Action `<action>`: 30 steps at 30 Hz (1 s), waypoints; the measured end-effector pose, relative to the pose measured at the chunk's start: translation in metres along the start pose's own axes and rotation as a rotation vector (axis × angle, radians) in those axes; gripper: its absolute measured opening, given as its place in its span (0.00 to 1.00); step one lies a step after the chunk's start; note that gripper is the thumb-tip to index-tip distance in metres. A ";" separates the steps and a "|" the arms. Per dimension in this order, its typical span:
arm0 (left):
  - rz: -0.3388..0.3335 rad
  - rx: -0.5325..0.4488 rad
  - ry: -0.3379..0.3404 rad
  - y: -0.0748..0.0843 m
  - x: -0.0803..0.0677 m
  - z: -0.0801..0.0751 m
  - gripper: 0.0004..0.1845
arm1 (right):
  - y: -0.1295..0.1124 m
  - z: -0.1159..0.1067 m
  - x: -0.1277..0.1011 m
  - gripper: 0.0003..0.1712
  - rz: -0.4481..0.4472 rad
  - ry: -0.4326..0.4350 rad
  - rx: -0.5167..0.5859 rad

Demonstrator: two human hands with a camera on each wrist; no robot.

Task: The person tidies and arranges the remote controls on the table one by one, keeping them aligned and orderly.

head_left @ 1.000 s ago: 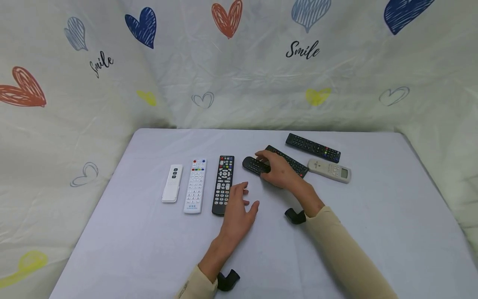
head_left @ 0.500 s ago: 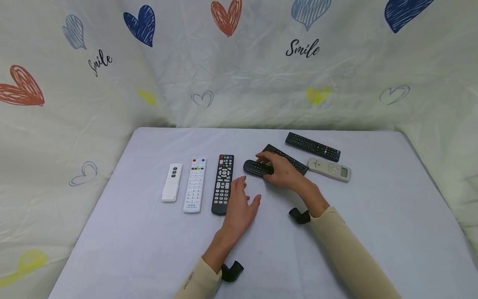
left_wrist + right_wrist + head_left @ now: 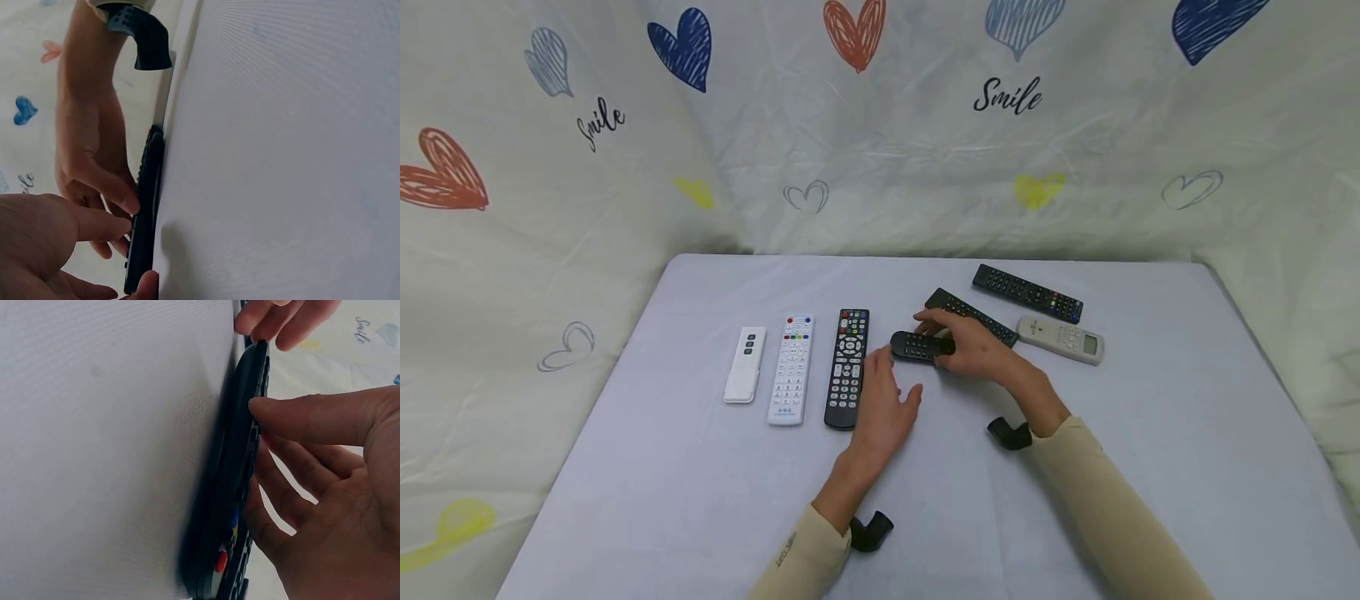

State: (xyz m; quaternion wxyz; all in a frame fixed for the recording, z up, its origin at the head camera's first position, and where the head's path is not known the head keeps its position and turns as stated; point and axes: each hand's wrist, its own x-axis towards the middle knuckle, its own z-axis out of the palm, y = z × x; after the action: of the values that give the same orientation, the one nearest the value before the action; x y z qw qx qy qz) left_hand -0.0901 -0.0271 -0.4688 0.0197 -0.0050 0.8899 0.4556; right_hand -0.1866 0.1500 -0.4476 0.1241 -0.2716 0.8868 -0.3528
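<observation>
A small black remote [image 3: 917, 346] lies flat on the white table [image 3: 700, 500], just right of a row of three remotes and close to the middle of the tabletop. The right hand [image 3: 973, 348] rests over its right end, thumb on the near edge and fingers curled along the far edge, so it pinches the remote between them; the right wrist view shows the thumb [image 3: 300, 419] pressed on the button face. The left hand [image 3: 880, 408] lies with fingers loosely spread, holding nothing, its fingertips [image 3: 119, 226] touching the remote's left end.

Left of it stand the long black remote [image 3: 847, 367], then the white remote with coloured buttons [image 3: 792, 368], then the short white remote [image 3: 745, 364], side by side and parallel. Behind the right hand another black remote [image 3: 973, 315] lies slanted, with a further black remote [image 3: 1027, 293] beyond it and a pale grey remote [image 3: 1060, 338] just to the right. A heart-printed cloth [image 3: 880, 125] hangs behind the table.
</observation>
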 end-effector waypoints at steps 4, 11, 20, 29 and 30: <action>0.015 0.014 -0.009 -0.003 0.000 0.000 0.42 | 0.004 0.002 -0.003 0.44 -0.023 -0.023 0.026; 0.026 0.031 -0.016 -0.007 0.000 0.001 0.43 | 0.006 0.003 -0.008 0.46 -0.037 -0.067 0.071; 0.038 0.089 0.008 -0.005 0.006 0.003 0.38 | 0.008 0.000 -0.009 0.46 -0.029 -0.063 0.098; 0.011 0.109 0.040 -0.004 0.008 0.007 0.34 | 0.011 -0.002 -0.016 0.43 0.008 -0.021 0.083; 0.006 0.111 0.043 -0.004 0.008 0.008 0.34 | 0.012 -0.002 -0.017 0.43 0.013 -0.016 0.077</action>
State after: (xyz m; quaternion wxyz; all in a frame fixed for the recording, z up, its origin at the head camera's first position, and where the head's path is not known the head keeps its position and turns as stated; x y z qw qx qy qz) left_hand -0.0976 -0.0235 -0.4772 -0.0005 -0.0109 0.9141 0.4053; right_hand -0.1782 0.1681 -0.4534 0.1438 -0.2635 0.8734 -0.3836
